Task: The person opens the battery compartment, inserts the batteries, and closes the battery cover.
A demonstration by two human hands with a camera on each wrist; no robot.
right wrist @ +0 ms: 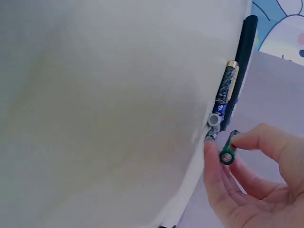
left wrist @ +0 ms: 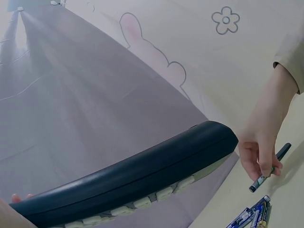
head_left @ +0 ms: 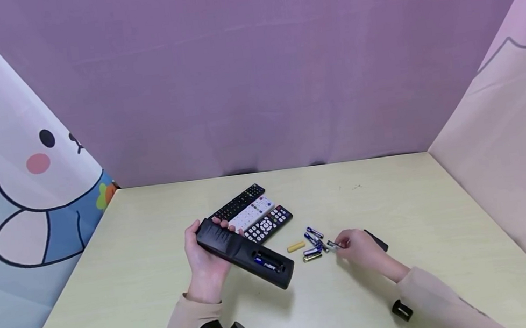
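My left hand (head_left: 207, 270) grips a black remote control (head_left: 225, 244) above the table, its back turned up. The battery compartment lies uncovered, with a blue-and-silver battery (head_left: 267, 263) in it. In the left wrist view the same remote (left wrist: 128, 178) appears side-on, pale buttons underneath. To the right, my right hand (head_left: 362, 250) pinches a small battery (head_left: 334, 244) between thumb and fingertips; the right wrist view shows the green end of this battery (right wrist: 228, 156). Beside it lies a pile of several loose batteries (head_left: 314, 240), with a yellow battery (head_left: 296, 247) to their left.
Behind the left hand, a black remote (head_left: 243, 200), a white remote (head_left: 251, 213) and a black remote with white buttons (head_left: 270, 224) lie side by side. A flat black piece (head_left: 377, 240) lies just past the right hand. Cloth walls border the table (head_left: 417, 195).
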